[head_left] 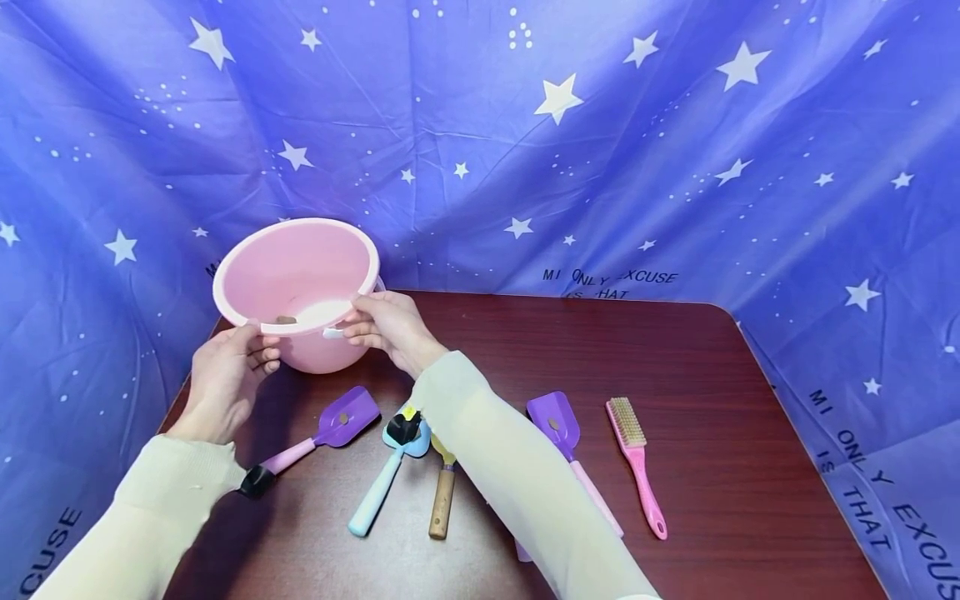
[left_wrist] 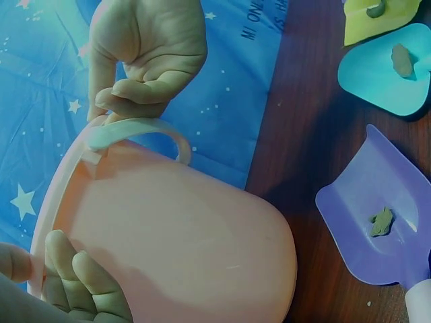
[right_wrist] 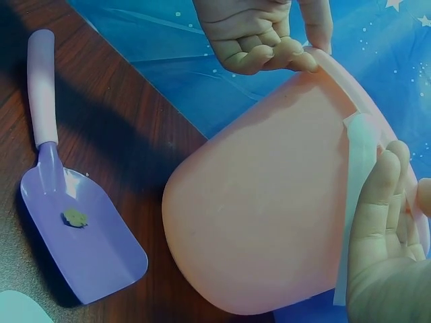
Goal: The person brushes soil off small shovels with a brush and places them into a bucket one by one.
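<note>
A pink bucket (head_left: 322, 357) leans at the table's far left, its mouth facing up and towards me. My left hand (head_left: 225, 379) holds the near left part of the rim, thumb on top and fingers below. On the rim's right side, my right hand (head_left: 397, 327) grips the edge beside a pale carrying handle (left_wrist: 151, 128). A small brown lump (head_left: 286, 320) lies inside the bucket. Whether the bucket's base touches the table cannot be told. Near the left wrist lies a purple shovel (head_left: 348, 417) with a small greenish lump on its blade.
Below the right wrist lie a light blue trowel (head_left: 375, 496) and a wooden-handled trowel (head_left: 442, 504). Another purple shovel (head_left: 555, 417) is partly behind the right sleeve. Further right is a pink brush (head_left: 637, 467). Starry blue cloth (head_left: 480, 125) hangs around the table.
</note>
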Demonstrator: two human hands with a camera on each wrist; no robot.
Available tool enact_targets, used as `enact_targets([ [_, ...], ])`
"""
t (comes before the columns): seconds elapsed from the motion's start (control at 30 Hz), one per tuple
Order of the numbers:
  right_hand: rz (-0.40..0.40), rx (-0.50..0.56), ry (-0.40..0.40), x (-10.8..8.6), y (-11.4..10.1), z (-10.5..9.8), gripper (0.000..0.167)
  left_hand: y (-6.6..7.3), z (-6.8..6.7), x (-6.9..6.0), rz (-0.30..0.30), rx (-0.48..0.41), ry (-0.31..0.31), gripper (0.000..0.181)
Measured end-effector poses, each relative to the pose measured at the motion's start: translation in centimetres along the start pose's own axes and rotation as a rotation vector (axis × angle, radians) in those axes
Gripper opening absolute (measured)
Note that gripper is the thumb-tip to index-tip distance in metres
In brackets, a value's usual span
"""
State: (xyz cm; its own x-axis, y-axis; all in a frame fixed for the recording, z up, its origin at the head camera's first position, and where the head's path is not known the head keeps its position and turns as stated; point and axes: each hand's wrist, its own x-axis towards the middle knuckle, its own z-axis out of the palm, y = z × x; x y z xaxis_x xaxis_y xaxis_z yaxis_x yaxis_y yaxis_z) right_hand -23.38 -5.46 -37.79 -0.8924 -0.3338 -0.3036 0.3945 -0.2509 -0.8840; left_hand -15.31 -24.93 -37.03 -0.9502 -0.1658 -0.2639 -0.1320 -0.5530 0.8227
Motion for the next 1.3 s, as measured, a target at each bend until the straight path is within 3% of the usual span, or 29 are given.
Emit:
enact_targets([
  [0.3, 0.003, 0.005, 0.002, -0.4, 0.0, -0.6, 0.035, -0.3, 0.5, -0.2, -0.001, -0.011, 0.014, 0.007],
  [0.5, 0.000, 0.013, 0.003, -0.7, 0.1, -1.0, 0.021, -0.5, 0.8, -0.4, 0.001, -0.004, 0.018, 0.009],
  [0.87, 0.001, 0.024, 0.017, -1.1, 0.2, -1.6, 0.015, -1.0, 1.3, -0.6, 0.009, -0.013, 0.003, 0.010],
  [1.17, -0.006, 0.024, 0.018, -1.5, 0.2, -2.1, 0.024, -1.4, 1.5, -0.7, 0.011, -0.015, -0.008, 0.011],
  [1.3, -0.003, 0.018, 0.025, -1.6, 0.2, -2.3, 0.021, -1.5, 1.6, -0.7, 0.012, -0.012, -0.011, 0.010],
])
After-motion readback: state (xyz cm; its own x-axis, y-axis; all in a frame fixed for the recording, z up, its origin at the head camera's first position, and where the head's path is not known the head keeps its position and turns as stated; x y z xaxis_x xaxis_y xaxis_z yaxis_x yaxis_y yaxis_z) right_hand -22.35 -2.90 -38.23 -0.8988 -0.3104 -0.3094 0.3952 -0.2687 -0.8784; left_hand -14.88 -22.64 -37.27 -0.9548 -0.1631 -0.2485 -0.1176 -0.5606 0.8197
